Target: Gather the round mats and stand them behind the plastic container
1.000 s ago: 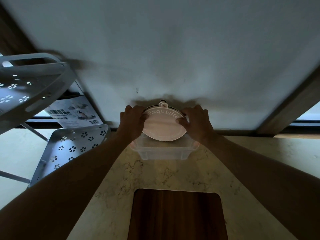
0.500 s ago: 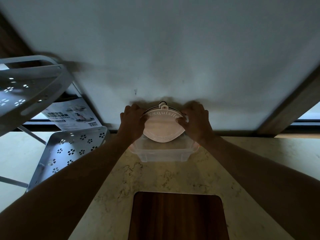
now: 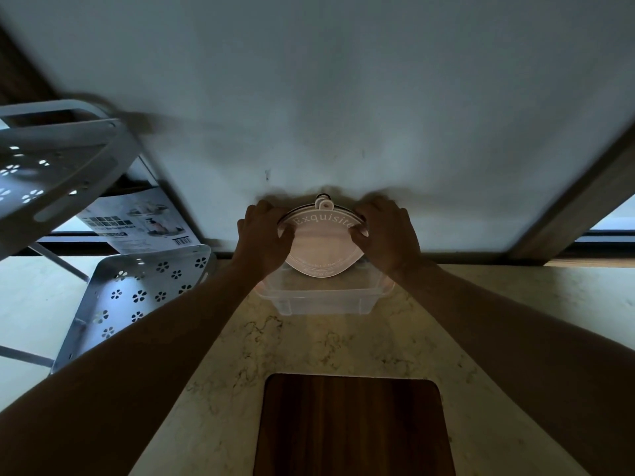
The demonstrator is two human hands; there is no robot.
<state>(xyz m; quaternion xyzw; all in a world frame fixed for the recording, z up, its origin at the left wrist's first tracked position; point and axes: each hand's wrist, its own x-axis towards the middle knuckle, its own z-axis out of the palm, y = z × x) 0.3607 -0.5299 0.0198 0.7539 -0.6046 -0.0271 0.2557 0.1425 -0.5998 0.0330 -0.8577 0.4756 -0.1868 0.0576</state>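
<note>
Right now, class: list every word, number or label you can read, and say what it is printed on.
"Exquisite": on the front round mat, held upright by both hands.
Smaller lettering along that mat's lower edge: too blurred to read.
Printed sheet behind the metal rack: barcodes and text, too small to read.

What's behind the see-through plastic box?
Behind the plastic box stand the round mats, upright against the wall, held by the left hand and right hand. Their bottom edges are hidden, so whether they touch the counter can't be seen.
</note>
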